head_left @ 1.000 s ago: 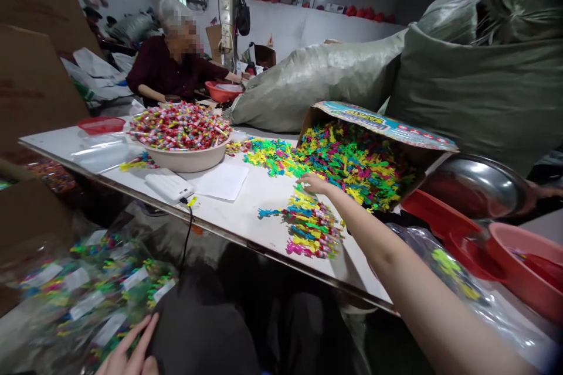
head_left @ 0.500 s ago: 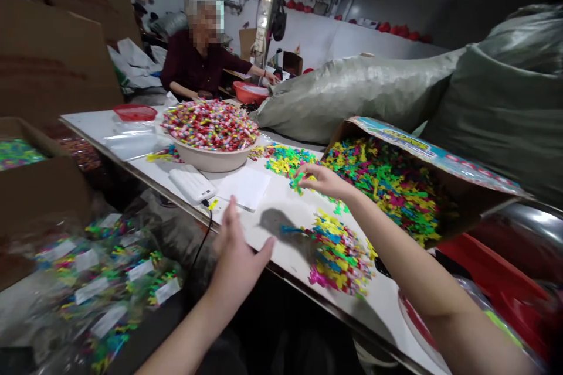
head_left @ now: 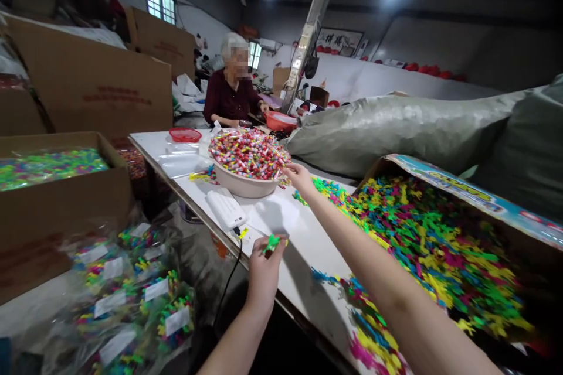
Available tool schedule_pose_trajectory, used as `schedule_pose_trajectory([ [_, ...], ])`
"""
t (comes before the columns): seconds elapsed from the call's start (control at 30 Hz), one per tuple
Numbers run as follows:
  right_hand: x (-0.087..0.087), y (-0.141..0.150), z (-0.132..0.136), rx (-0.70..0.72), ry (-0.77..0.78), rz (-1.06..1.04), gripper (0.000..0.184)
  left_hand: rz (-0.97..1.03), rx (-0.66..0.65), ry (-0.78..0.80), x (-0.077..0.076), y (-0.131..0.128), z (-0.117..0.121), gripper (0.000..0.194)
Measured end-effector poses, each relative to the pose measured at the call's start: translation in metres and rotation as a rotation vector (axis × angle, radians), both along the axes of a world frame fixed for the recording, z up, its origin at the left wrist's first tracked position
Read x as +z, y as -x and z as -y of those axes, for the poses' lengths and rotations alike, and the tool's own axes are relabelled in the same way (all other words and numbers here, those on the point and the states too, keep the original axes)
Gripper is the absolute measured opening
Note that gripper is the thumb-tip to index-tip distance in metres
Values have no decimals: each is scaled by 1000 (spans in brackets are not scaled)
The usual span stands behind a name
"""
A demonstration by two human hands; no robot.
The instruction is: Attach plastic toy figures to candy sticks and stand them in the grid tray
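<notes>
My left hand (head_left: 264,272), above the table's front edge, pinches a small green plastic figure (head_left: 272,242) between thumb and fingers. My right hand (head_left: 299,179) reaches across to the right rim of a beige basin (head_left: 246,186), its fingertips drawn together against the pile. Heaped in that basin are small red, white and multicoloured tubes (head_left: 250,152). What those fingertips grip, if anything, is too small to make out. Below my right forearm lies a row of figures joined to tubes (head_left: 373,334), partly hidden by the arm.
A tipped carton (head_left: 475,190) spills loose coloured figures (head_left: 417,234) onto the table (head_left: 303,258). A white power bank (head_left: 226,209) with a black cable sits near the front edge. Labelled bags (head_left: 153,290) lie lower left beside an open box (head_left: 57,211). A co-worker (head_left: 233,94) sits across the table.
My right hand picked up a green figure from the spilled pile, then moved left to the basin. My left hand rose from my lap and now holds a green figure. The view swung left.
</notes>
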State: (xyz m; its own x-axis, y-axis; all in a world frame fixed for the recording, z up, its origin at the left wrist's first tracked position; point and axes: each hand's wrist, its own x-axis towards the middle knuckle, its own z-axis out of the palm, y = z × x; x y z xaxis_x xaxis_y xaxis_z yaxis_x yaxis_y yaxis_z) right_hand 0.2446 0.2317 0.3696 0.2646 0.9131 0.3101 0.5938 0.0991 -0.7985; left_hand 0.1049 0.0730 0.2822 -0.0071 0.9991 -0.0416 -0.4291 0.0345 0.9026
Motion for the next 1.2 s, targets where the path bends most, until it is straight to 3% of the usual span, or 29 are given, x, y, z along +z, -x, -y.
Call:
schedule_pose_trajectory([
  [0.1,-13,6,-40,-74,8,-39,25,63,-74,47,-3,-7,-5,28],
  [0.23,-28,8,-59,-147,-17,-104,25,129,-149,90,-2,-14,-6,29],
  [0.4,-26,7,-51,-115,-74,-176,27,154,-101,104,-2,-18,-8,35],
  [0.63,-4,1,-20,-129,-216,-320,27,151,-91,76,-4,-19,-14,39],
  [0.77,7,-4,47,-117,-244,-389,22,268,-135,109,9,-17,-3,39],
  [0.9,10,-6,155,100,-319,-491,17,446,-151,175,29,-15,16,42],
  [0.97,9,-7,208,138,-252,-550,17,483,-210,167,40,-15,29,40],
  [1.07,4,-11,271,61,-212,-570,14,480,-383,104,55,-22,50,34],
  [1.2,-1,-22,325,-73,-239,-554,10,468,-695,-25,66,-42,75,26],
])
